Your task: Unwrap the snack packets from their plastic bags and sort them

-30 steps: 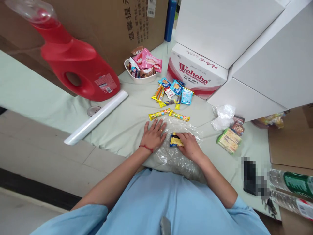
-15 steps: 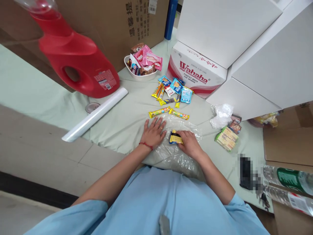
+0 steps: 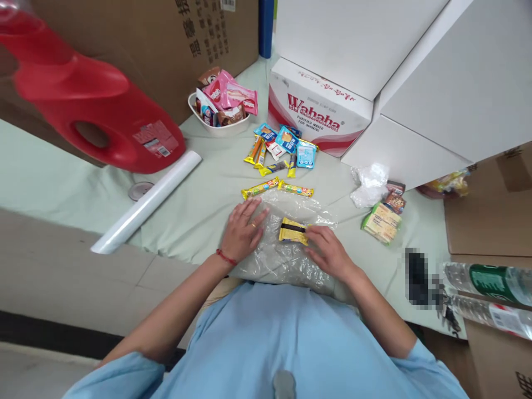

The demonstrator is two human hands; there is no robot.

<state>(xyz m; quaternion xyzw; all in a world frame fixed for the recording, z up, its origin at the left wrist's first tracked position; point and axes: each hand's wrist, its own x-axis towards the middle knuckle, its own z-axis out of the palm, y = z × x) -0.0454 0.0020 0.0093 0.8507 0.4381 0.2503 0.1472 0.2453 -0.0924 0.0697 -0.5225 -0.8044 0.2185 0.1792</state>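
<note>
A small yellow snack packet (image 3: 293, 231) with a dark band across it lies on a sheet of clear plastic wrap (image 3: 282, 266) in front of me. My right hand (image 3: 330, 250) is at the packet's right edge, fingertips touching it and thumb held apart below. On the left side of the wrap, my left hand (image 3: 243, 231) rests palm down with its fingers stretched out, holding nothing. Just beyond the wrap are two yellow snack bars, a left one (image 3: 260, 188) and a right one (image 3: 296, 189).
Behind the bars lies a pile of small snack packets (image 3: 286, 140). A white bowl of snacks (image 3: 222, 131), a red jug (image 3: 103, 116) and a white roll (image 3: 145, 202) stand or lie leftward. A Wahaha box (image 3: 320, 108), crumpled clear plastic (image 3: 371, 185) and a cracker pack (image 3: 382, 223) are rightward.
My right hand has loosened from the snack packet and drawn slightly right, so more of the packet shows. My left hand has shifted left on the wrap. The camera view has also shifted.
</note>
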